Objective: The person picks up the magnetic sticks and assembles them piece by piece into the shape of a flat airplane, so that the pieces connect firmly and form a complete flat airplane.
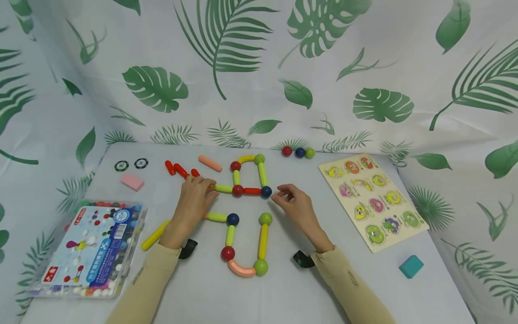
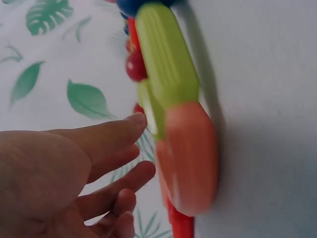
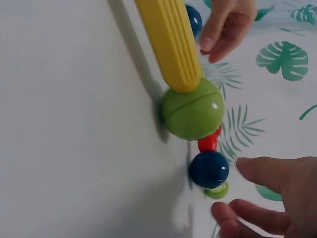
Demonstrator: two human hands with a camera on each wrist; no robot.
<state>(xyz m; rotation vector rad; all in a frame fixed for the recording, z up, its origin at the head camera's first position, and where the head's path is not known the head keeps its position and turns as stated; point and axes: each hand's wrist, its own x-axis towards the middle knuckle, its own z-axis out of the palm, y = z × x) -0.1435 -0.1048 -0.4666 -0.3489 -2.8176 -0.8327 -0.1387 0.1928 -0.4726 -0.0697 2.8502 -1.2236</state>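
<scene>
Two shapes of magnetic rods and balls lie on the table. My left hand (image 1: 209,186) rests flat by the left end of a green rod (image 1: 223,188) of the upper shape. In the left wrist view its fingers (image 2: 130,125) are loosely stretched and hold nothing, beside a green rod (image 2: 166,54) joined to a salmon piece (image 2: 190,158). My right hand (image 1: 277,194) hovers just right of the blue ball (image 1: 265,192) at the upper shape's corner. The right wrist view shows its fingertips (image 3: 257,171) apart from that blue ball (image 3: 208,168), near a green ball (image 3: 193,109) and a yellow rod (image 3: 168,39).
A clear box of pieces (image 1: 87,249) sits front left, with a pink eraser (image 1: 131,182) and two chips (image 1: 121,165) behind it. Loose red rods (image 1: 176,168), a salmon rod (image 1: 209,163) and three balls (image 1: 298,152) lie at the back. A peg puzzle board (image 1: 372,200) and a teal block (image 1: 411,266) are on the right.
</scene>
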